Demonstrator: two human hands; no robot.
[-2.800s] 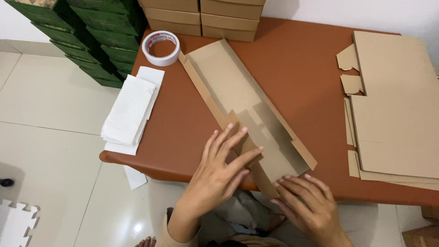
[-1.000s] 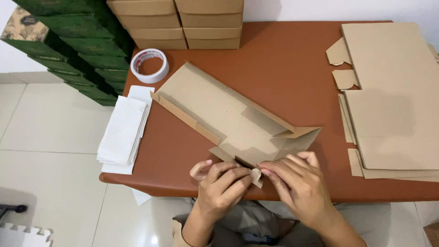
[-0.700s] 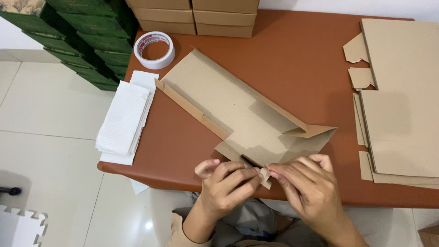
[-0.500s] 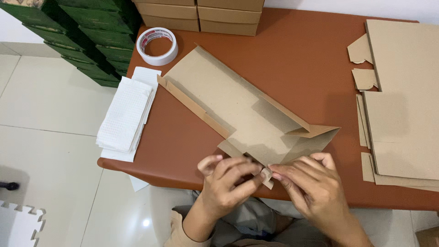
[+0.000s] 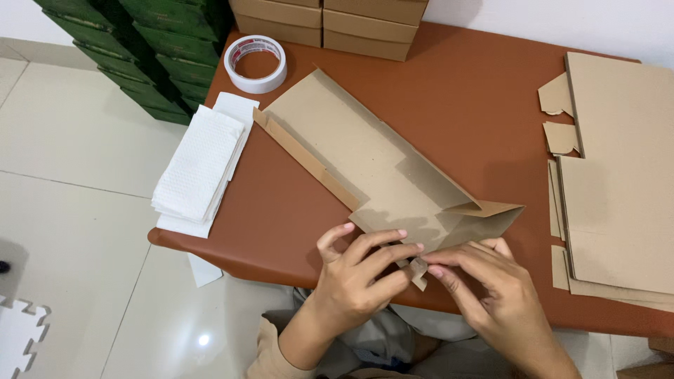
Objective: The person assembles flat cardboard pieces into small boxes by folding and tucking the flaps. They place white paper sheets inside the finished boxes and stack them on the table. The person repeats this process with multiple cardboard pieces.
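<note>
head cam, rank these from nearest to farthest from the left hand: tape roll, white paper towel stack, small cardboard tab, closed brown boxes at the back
1. Small cardboard tab: pinched at the left hand's fingertips, at the table's near edge.
2. White paper towel stack: up and to the left, overhanging the table's left edge.
3. Tape roll: beyond the stack, far left of the table.
4. Closed brown boxes: along the table's back edge.

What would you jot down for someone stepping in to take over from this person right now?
Left hand and right hand: both pinch a small cardboard tab at the near end of the box blank.
Blank lies diagonally on the brown table, near end partly folded up.
Tape roll and white paper stack sit to the left; flat blanks to the right.
Done: near end partly folded. Left: the far end still lies flat, tape unused.
</note>
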